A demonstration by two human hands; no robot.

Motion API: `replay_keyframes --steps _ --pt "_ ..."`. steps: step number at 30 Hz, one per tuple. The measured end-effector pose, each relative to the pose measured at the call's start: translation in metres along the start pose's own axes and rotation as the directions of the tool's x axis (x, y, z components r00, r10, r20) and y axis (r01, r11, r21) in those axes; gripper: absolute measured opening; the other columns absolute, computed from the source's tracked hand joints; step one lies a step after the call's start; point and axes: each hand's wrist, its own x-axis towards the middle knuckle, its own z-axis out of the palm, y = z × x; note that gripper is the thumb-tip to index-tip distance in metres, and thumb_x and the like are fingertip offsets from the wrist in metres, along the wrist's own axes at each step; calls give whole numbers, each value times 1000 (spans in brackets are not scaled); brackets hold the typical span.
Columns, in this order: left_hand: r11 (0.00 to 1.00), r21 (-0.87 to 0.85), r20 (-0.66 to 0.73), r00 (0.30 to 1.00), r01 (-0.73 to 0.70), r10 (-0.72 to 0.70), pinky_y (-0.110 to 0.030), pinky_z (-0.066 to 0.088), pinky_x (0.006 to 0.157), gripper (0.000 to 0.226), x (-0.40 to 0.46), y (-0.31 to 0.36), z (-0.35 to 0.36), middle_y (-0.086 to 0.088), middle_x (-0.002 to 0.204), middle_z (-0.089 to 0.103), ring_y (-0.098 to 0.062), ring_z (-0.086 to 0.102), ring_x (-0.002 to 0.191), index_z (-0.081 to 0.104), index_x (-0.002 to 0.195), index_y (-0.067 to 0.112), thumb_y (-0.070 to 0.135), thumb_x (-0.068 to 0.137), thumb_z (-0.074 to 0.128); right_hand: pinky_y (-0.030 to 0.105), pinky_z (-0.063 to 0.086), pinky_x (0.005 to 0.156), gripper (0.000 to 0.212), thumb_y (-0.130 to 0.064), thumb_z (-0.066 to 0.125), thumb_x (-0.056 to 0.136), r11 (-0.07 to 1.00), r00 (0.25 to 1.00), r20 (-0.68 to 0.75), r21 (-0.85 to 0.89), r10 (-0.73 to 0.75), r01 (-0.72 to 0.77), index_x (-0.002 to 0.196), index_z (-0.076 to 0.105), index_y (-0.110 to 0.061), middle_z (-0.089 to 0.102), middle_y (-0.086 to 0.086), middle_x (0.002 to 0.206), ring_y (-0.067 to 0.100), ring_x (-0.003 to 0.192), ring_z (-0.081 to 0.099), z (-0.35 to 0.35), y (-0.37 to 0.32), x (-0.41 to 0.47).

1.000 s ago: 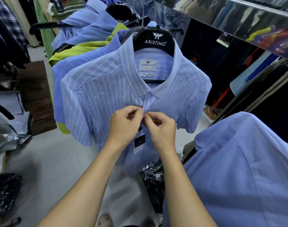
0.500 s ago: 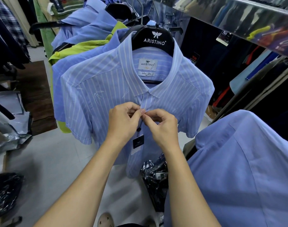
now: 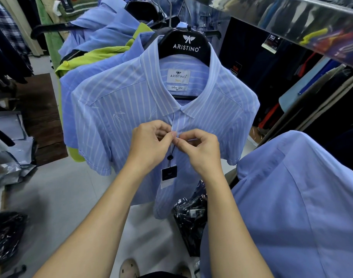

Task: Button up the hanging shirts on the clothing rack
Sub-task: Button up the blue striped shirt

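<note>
A light blue shirt with white stripes (image 3: 115, 117) hangs facing me on a black hanger (image 3: 186, 45) printed ARISTINO. Its collar is closed at the top. My left hand (image 3: 149, 146) pinches the left edge of the front placket just below the collar. My right hand (image 3: 201, 150) pinches the right edge at the same height, and the fingertips of both hands meet there. The button itself is hidden by my fingers. A dark price tag (image 3: 169, 172) hangs on a black string below my hands.
More blue shirts (image 3: 103, 41) and a lime green one (image 3: 99, 55) hang behind on the same rack. A plain blue shirt (image 3: 292, 197) hangs close at the right. Black plastic-wrapped packs (image 3: 193, 213) lie on the pale floor below. Dark garments fill the right wall.
Both hands have moved slightly up the placket toward the collar and stay pinched together on it. The shirt has swung a little.
</note>
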Motion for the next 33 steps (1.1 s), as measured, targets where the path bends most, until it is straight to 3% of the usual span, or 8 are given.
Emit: replay_keyframes --steps 3,6,11,15,17,22,28,33 --pt "999 -12 16 999 35 -35 -40 60 77 7 1 3 0 -2 72 73 -20 72 70 69 79 16 15 83 74 42 59 82 13 -18 84 77 997 997 64 61 51 -55 81 76 -9 75 8 77 26 78 72 -5 0 1" --pt "974 -175 46 989 144 -138 -36 59 76 6 4 2 -3 -12 75 73 -24 71 68 68 83 6 4 82 74 37 60 84 12 -9 77 84 955 982 146 253 119 -154 89 75 1 73 18 82 20 76 68 -11 -1 2" --pt "900 -356 91 968 253 -236 -27 56 69 14 7 -11 -2 -10 76 72 -15 67 67 69 85 5 1 77 79 25 52 76 9 -10 66 92 800 916 274 455 293 -392 87 73 -9 67 -1 74 11 71 58 1 13 1" --pt "921 -325 90 976 215 -197 -24 54 77 17 5 -17 3 -3 78 73 -10 66 73 70 88 11 11 76 83 34 50 87 19 0 58 93 853 955 165 430 246 -294 82 67 -12 66 -1 84 16 86 59 13 31 -6" --pt "926 -318 117 978 201 -172 -20 51 77 13 3 -19 3 -2 79 73 -7 65 74 70 89 12 13 80 79 36 53 82 18 9 56 90 877 959 157 389 238 -281 93 60 -9 63 3 88 20 82 58 17 38 -8" --pt "841 -458 163 957 287 -238 -32 54 76 12 -6 -35 9 -3 83 72 -16 67 78 70 94 10 5 95 60 42 59 83 38 0 76 75 967 973 188 187 135 -171 105 57 -14 66 2 103 20 93 66 31 54 -10" --pt "913 -335 113 972 231 -205 -24 56 75 21 -2 -47 12 0 90 74 -11 70 82 71 93 17 -2 86 68 24 51 73 18 1 75 81 998 991 124 45 46 -52 85 66 -14 69 -6 77 6 73 63 31 61 -6" --pt "937 -256 168 965 239 -200 -17 53 79 21 -3 -55 21 0 91 74 -7 68 85 71 93 17 7 77 80 33 51 74 23 5 67 85 997 991 127 53 52 -59 81 68 -17 69 -3 75 9 72 60 14 65 -8"
